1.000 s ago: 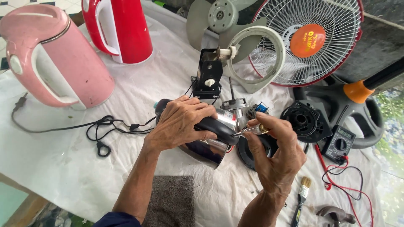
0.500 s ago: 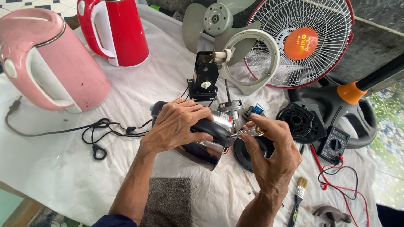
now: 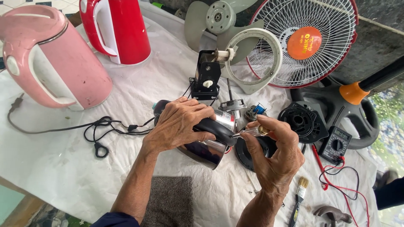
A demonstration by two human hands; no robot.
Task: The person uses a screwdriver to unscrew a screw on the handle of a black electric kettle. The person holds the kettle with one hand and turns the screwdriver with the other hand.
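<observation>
My left hand point(image 3: 179, 124) grips a steel kettle point(image 3: 202, 150) that lies on its side, fingers wrapped over its black handle point(image 3: 219, 129). My right hand point(image 3: 273, 157) holds a thin screwdriver point(image 3: 248, 133) with its tip against the handle's end. Both hands meet over the white cloth point(image 3: 63, 168) in the middle of the view. Just behind them stands a fan motor point(image 3: 235, 110) with its shaft upright.
A pink kettle point(image 3: 50, 59) and a red kettle point(image 3: 120, 29) stand at the back left. A black cord point(image 3: 101, 126) trails left. Fan blade point(image 3: 216, 19), fan grille point(image 3: 307, 42), black fan base point(image 3: 336, 109), multimeter point(image 3: 335, 145) and paintbrush point(image 3: 298, 199) lie to the right.
The view has shifted slightly. My right hand has turned and moved in closer, bringing the screwdriver to the kettle handle. My left hand keeps its hold.
</observation>
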